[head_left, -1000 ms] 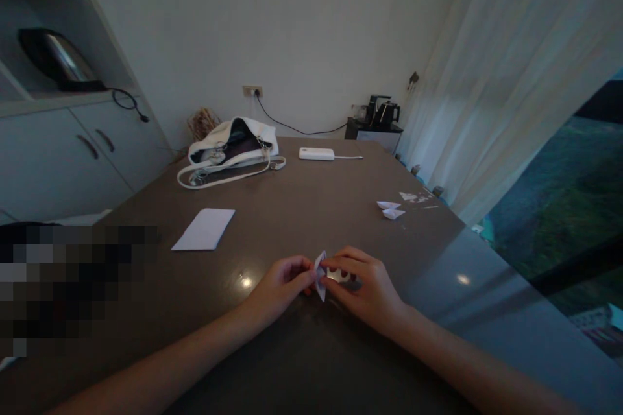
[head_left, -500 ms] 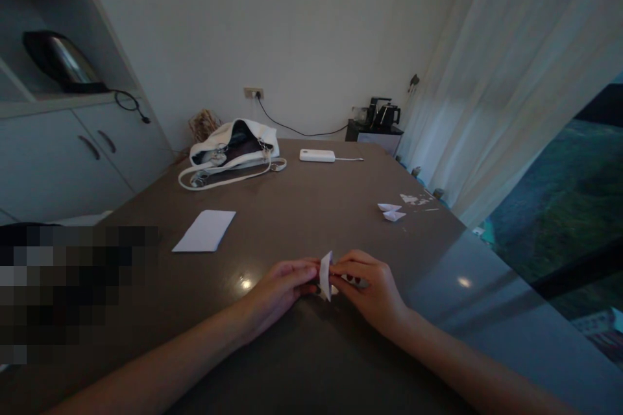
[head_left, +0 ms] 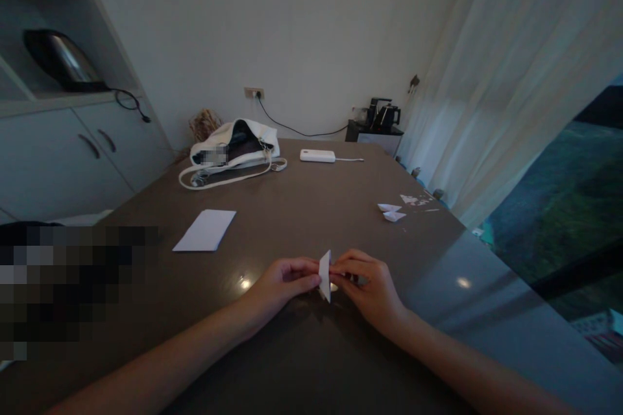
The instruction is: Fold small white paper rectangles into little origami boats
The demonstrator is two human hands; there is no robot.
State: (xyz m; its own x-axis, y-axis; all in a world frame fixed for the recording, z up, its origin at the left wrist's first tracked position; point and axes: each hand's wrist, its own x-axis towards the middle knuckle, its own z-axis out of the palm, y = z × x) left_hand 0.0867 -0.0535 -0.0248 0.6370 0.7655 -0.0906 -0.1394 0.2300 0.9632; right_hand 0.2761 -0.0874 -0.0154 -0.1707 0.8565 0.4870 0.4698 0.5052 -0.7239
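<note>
A small folded white paper with pointed ends stands on edge between my hands, just above the table. My left hand pinches its left side, thumb in front and fingers behind. From the right, my right hand grips the other side between thumb and fingertips. Two small folded paper boats lie close together on the table to the right. Beyond them are torn paper scraps. A stack of white paper sheets lies to the left of my hands.
A white handbag rests at the table's far left, its strap on the brown table. Further back lies a white power bank with a short cable. A curtain hangs along the right side; a kettle stands on the left shelf.
My left thumb has slid down a little along the folded paper, and its broad face shows more toward me. My right hand has hardly moved.
</note>
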